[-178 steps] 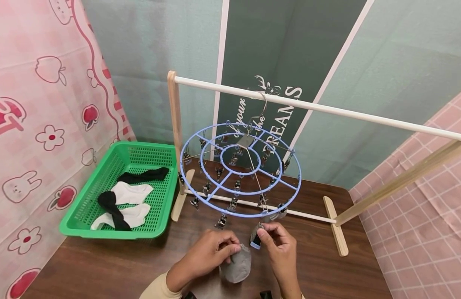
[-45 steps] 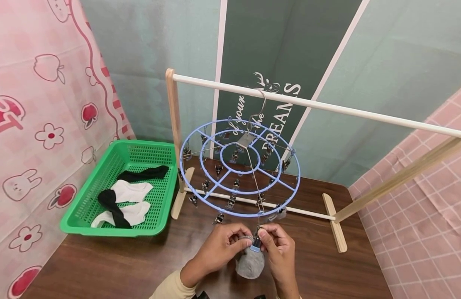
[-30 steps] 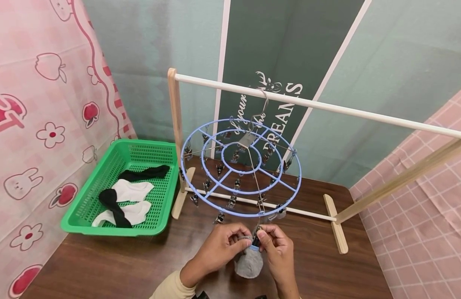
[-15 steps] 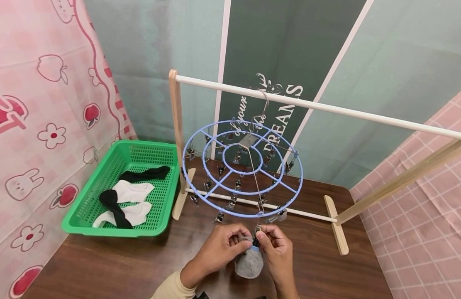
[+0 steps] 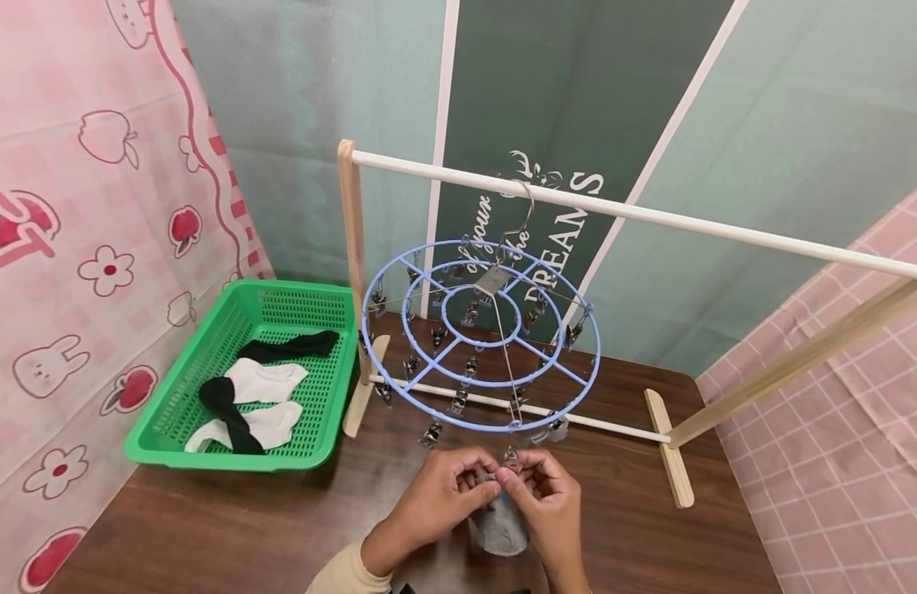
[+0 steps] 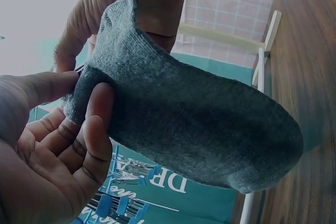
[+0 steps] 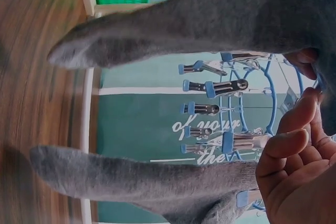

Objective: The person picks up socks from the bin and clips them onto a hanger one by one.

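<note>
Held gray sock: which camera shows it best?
The left wrist view: the held gray sock shows large, toe to cuff. The head view has it small, partly hidden; the right wrist view crops its cuff end.

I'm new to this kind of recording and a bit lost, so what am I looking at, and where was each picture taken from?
There is no machine here, just a person's bare hands. The wide picture comes from a camera worn on the head, looking forward and down. The two close-ups come from cameras worn on the wrists, one on each. On the brown table stand a green basket holding black socks and white socks, and a wooden rack with a white bar. A round blue hanger with clips hangs from that bar. The left hand holds a grey sock; the right hand pinches at a clip by its opening. The right-wrist close-up also shows a second grey sock hanging.
</note>
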Demonstrator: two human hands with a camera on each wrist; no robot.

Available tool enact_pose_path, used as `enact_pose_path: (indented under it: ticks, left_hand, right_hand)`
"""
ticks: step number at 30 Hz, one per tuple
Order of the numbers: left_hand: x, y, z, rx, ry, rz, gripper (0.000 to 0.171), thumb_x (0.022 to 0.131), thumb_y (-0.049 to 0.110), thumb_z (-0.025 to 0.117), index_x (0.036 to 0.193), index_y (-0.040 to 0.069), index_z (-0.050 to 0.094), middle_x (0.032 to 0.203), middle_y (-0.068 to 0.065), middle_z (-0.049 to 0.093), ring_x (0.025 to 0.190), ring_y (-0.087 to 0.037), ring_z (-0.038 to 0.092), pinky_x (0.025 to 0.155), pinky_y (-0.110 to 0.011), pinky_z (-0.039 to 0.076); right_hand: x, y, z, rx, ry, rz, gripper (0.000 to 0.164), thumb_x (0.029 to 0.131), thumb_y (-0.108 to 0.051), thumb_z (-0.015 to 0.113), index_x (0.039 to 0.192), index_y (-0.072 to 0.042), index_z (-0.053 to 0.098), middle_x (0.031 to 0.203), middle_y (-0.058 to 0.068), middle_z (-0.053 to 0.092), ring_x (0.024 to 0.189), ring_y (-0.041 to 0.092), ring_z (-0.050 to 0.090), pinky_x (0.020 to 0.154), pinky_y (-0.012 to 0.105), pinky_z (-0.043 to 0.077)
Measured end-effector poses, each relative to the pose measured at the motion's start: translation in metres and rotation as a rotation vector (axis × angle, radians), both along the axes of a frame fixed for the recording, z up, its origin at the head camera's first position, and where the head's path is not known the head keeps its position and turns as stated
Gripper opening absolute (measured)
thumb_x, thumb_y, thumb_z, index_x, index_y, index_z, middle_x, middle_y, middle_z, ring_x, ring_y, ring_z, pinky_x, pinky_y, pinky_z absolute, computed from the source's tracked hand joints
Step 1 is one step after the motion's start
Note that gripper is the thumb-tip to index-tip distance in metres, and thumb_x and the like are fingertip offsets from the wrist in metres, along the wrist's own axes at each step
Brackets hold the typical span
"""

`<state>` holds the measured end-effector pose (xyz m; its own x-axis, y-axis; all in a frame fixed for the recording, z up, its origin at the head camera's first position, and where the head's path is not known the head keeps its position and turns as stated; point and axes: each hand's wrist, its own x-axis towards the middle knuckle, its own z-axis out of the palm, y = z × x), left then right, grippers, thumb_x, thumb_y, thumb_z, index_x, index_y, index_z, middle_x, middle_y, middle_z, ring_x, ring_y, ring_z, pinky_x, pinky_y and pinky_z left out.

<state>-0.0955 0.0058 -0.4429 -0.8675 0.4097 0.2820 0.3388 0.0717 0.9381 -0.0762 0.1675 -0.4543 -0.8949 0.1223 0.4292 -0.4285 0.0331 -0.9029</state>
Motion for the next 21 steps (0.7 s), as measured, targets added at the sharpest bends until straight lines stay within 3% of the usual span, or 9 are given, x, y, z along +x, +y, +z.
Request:
enact_pose_path:
  ticks: [14,21]
  left_hand:
    - [0.0005,-0.0003,0.0002,0.006,-0.03,-0.03,0.008,0.086,0.007,0.071,0.094,0.007,0.07,0.073,0.005,0.063,0.061,0.0,0.055,0.054,-0.022,0.05]
    - [0.0007,-0.002,-0.0019,-0.017,-0.055,-0.059,0.006,0.084,0.008,0.073,0.089,0.006,0.069,0.064,0.002,0.062,0.052,0.002,0.053,0.046,-0.018,0.044]
  right_hand:
    - [0.0002,-0.0031,-0.0012,0.072,0.003,-0.177,0.018,0.076,0.017,0.07,0.091,0.01,0.063,0.076,-0.004,0.063,0.064,0.004,0.055,0.054,0.018,0.043]
    - [-0.0012,-0.0013,-0.0035,0.054,0.039,-0.213,0.017,0.075,0.017,0.07,0.09,0.01,0.064,0.075,-0.002,0.064,0.064,0.005,0.055,0.055,0.017,0.042]
